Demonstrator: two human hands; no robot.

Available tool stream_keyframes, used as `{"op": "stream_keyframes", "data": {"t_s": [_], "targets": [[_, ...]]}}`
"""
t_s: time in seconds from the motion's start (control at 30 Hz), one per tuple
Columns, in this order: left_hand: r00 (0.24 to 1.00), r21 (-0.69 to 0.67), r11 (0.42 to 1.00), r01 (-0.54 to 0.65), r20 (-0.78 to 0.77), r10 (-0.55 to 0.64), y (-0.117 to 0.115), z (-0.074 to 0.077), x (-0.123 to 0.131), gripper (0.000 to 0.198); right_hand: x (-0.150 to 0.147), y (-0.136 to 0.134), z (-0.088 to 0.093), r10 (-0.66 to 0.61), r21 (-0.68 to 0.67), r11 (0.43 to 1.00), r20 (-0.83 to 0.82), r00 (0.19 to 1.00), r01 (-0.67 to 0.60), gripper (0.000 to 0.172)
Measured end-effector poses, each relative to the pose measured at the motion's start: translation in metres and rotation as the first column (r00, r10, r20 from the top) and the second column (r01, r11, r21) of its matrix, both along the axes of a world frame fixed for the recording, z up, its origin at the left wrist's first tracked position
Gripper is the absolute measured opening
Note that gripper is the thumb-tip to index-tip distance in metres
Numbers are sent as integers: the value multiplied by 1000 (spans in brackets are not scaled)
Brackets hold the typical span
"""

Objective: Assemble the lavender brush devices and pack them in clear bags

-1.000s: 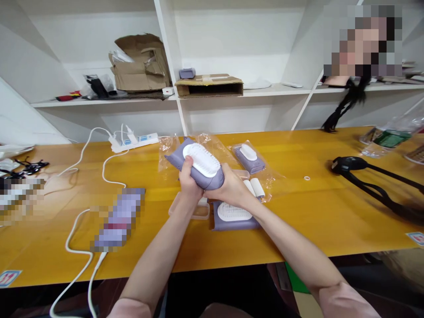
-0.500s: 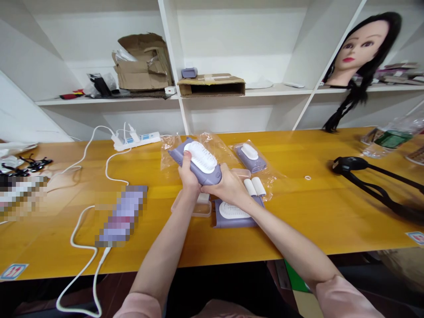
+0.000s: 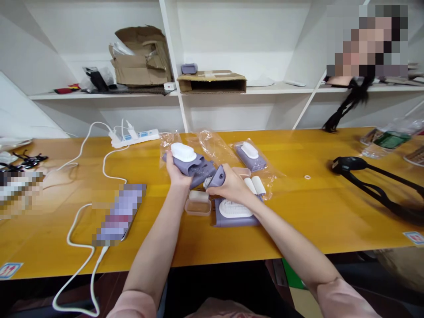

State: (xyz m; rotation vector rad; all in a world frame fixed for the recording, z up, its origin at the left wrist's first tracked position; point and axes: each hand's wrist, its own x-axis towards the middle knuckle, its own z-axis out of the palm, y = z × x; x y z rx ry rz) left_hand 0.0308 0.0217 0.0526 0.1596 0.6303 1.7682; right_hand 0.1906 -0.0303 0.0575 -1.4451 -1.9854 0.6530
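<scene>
My left hand [image 3: 175, 172] grips a lilac silicone brush body [image 3: 195, 165] with a white oval top [image 3: 183, 152] facing up. My right hand [image 3: 230, 185] holds a narrower lilac piece [image 3: 217, 176] against the brush's end, where white bristles [image 3: 208, 181] show between my hands. I cannot tell whether the piece is separate or bent from the same body. Below my right wrist lies a second lilac brush [image 3: 232, 212] with white bristles. A third lilac item [image 3: 250, 152] rests in a plastic bag beyond my right hand.
A transparent plastic box [image 3: 198, 206] and white rollers [image 3: 255, 185] sit by my hands on the yellow wooden table [image 3: 298, 212]. A power strip [image 3: 135, 138] and white cables lie left, a black strap device [image 3: 351, 165] right. White shelves [image 3: 212, 92] stand behind.
The brush has turned so its white top faces up at the left, and my hands have moved apart. A narrower lilac piece and bristles now show in my right hand. The transparent box sits closer.
</scene>
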Motion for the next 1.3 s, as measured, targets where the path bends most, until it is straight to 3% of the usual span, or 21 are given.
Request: {"op": "stream_keyframes", "data": {"t_s": [0.13, 0.23, 0.37, 0.57, 0.67, 0.8, 0.9, 1.0, 1.1, 1.3], "targets": [[1000, 6, 1000, 25, 16, -25, 1, -10, 5, 49, 10, 8, 3, 75, -108, 991, -19, 997, -76, 55], [994, 54, 993, -106, 22, 105, 2, -12, -5, 45, 23, 16, 4, 107, -84, 991, 35, 994, -103, 59], [975, 79, 972, -223, 13, 222, 0, -11, -25, 47, 52, 33, 6, 48, -15, 999, 119, 992, -46, 74], [991, 40, 990, -135, 15, 134, -7, -8, -23, 35, 101, 47, 12, -162, -62, 984, 93, 983, 168, 79], [1000, 30, 1000, -5, -10, 5, -8, -8, -13, 38, 108, 42, 10, -153, -50, 985, 170, 973, 164, 76], [993, -19, 994, 107, -48, -107, -11, -5, -7, 39, 99, 39, 4, -92, -18, 995, 237, 967, 99, 75], [996, -9, 999, 52, -77, -53, -18, 2, -13, 33, 84, 41, -2, -58, 48, 998, 207, 977, 49, 80], [997, 47, 998, 45, -58, -42, -26, 7, -23, 34, 68, 40, -6, 52, 109, 991, 190, 980, -74, 80], [999, 31, 999, 36, -13, -35, -31, 8, -32, 37, 53, 35, -7, 174, 114, 971, 261, 949, -209, 78], [1000, 54, 999, -3, 24, 2, -28, 2, -33, 44, 32, 31, -7, 273, 116, 931, 403, 873, -345, 81]]}}
